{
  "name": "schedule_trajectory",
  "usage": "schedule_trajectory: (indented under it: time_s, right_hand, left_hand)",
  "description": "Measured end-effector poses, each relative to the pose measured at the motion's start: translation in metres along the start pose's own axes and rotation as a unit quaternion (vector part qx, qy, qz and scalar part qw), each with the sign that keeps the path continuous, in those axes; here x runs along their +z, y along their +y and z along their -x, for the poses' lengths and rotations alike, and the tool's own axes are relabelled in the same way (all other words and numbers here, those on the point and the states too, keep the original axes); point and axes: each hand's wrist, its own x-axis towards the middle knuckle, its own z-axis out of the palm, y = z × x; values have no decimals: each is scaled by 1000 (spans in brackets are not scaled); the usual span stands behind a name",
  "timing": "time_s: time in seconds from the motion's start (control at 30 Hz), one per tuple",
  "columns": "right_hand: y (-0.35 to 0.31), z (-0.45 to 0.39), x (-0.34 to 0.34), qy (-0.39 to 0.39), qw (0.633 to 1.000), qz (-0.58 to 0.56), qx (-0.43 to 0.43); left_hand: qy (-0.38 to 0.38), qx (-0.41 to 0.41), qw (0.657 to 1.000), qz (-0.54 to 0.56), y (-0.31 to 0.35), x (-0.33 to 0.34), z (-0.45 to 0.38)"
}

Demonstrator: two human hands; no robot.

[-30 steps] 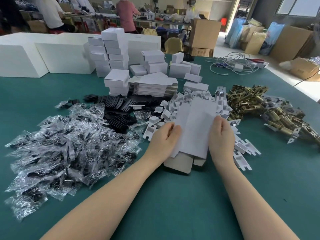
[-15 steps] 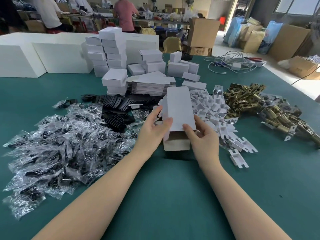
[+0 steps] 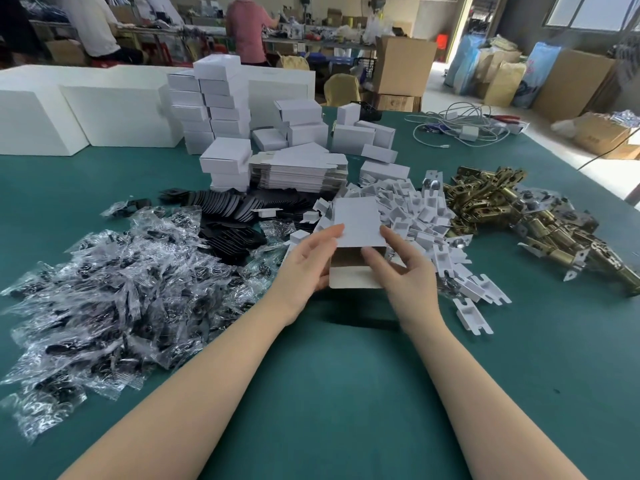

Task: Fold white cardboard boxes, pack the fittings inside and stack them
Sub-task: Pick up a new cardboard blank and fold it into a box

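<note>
I hold a half-formed white cardboard box [image 3: 358,220] above the green table [image 3: 346,393], its open brown inside facing me and a flap hanging at the near end. My left hand [image 3: 306,268] grips its left side, thumb on top. My right hand [image 3: 401,268] holds the right side, with the index finger pushing into the open end. Brass latch fittings [image 3: 502,206] lie in a heap to the right. White plastic inserts [image 3: 426,220] are piled behind the box. Bagged black parts [image 3: 114,289] spread on the left. A stack of flat box blanks [image 3: 301,171] sits behind.
Folded white boxes [image 3: 221,105] are stacked at the back centre, beside large white cartons [image 3: 104,112]. Loose black plates [image 3: 228,209] lie behind the bags. White cables [image 3: 460,128] are at the far right. People work at benches beyond the table.
The flat blank has been opened into a box shape and lowered toward me. My right hand moved from its side to the open near end, finger going inside.
</note>
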Motion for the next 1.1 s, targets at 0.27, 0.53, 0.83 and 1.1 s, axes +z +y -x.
schedule_trajectory:
  time_s: [0.27, 0.53, 0.83, 1.1]
  right_hand:
    - [-7, -12, -23, -133, 973, -127, 139]
    - [-16, -11, -31, -188, 945, -195, 183]
    - [-10, -7, -29, -169, 967, -145, 128]
    - [-9, -2, -19, -12, 996, 79, -39]
  left_hand:
    - [-95, -15, 993, 71, 4, -20, 0]
    - [-111, -7, 990, 86, 2, -14, 4]
    - [-61, 25, 998, 10, -1, -14, 3]
    - [51, 96, 985, -132, -11, -6, 0]
